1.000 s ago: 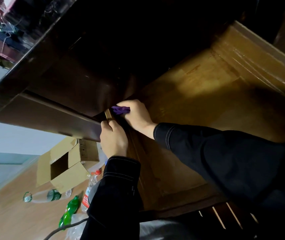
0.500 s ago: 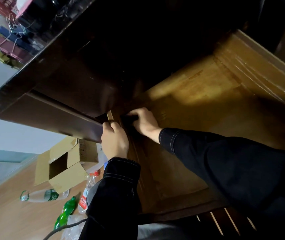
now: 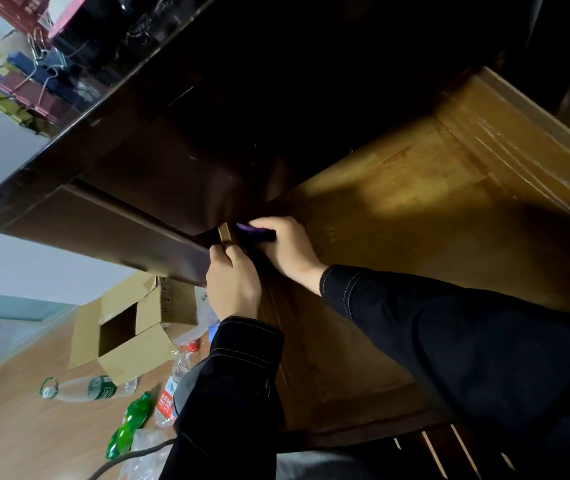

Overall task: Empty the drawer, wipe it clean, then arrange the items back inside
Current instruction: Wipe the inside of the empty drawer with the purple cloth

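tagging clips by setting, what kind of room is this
Probably a home or dorm room at a dark wooden desk: binder-clipped folders on top, a cardboard box and plastic bottles on the wood floor.

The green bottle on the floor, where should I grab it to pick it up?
Grip the green bottle around its middle, coming down from above. It lies on its side on the floor, so the round body faces up, with open floor on its left for your fingers.
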`<move>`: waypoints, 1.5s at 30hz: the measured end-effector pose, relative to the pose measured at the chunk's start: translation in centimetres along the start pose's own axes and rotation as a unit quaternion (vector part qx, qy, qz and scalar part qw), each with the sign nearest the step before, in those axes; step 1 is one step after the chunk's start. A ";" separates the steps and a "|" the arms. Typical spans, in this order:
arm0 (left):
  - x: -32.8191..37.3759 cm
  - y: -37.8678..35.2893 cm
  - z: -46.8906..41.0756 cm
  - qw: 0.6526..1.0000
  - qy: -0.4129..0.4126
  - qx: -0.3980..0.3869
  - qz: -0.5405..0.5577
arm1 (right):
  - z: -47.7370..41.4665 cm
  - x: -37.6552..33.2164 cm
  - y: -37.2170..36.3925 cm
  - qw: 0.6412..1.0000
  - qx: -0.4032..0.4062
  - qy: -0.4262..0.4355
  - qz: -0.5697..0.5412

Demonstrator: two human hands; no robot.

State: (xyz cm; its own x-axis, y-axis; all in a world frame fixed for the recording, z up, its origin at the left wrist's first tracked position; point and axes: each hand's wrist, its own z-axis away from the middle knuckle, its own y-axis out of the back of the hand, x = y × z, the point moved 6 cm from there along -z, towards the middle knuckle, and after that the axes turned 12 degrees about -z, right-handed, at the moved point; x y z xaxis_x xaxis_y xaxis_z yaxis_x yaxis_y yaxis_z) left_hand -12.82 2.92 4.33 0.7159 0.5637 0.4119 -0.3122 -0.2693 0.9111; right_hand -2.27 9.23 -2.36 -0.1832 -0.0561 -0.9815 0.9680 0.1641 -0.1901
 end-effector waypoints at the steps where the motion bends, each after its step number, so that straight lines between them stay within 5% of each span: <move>1: 0.0 0.0 0.0 1.000 -0.002 0.001 -0.001 | 0.1 0.6 0.4 0.999 -0.008 -0.011 0.032; 4: 0.1 0.0 0.1 1.000 -0.004 0.004 -0.003 | -0.5 1.6 1.0 0.994 -0.022 -0.060 0.090; 9: -0.1 -0.1 -0.1 1.000 -0.003 -0.001 0.007 | -0.4 -0.4 -0.1 1.000 -0.005 0.005 0.014; 14: -0.8 0.0 1.0 0.999 -0.010 -0.020 0.031 | -0.2 1.7 0.7 0.995 -0.017 -0.071 0.068; 20: -1.5 0.1 1.9 0.999 -0.004 -0.007 0.049 | -0.5 -0.1 -0.4 0.999 -0.008 -0.004 0.042; 25: -1.6 0.3 2.1 1.000 0.010 0.001 0.029 | -0.7 2.0 0.5 0.987 -0.055 -0.098 0.113; 30: -2.1 0.0 1.8 0.999 0.034 -0.002 0.034 | -0.3 -0.5 -0.4 0.998 -0.056 -0.017 0.033; 35: -1.9 0.2 2.0 1.000 0.016 -0.003 0.023 | 0.0 2.2 0.7 0.985 -0.083 -0.104 0.106; 40: -2.1 0.0 1.8 0.999 0.017 -0.003 0.028 | 0.1 -0.1 -0.3 0.997 -0.074 -0.011 0.007; 45: -2.0 0.0 1.8 1.000 0.015 -0.009 0.023 | 0.8 3.0 0.6 0.986 -0.104 -0.092 0.090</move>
State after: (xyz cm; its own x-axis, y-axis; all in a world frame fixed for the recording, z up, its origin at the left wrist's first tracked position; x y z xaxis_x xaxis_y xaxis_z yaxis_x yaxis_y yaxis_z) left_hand -13.11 0.36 3.48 0.6814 0.5744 0.4536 -0.3556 -0.2819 0.8911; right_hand -2.11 8.41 -5.38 0.0408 -0.1830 -0.9823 0.9225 0.3847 -0.0333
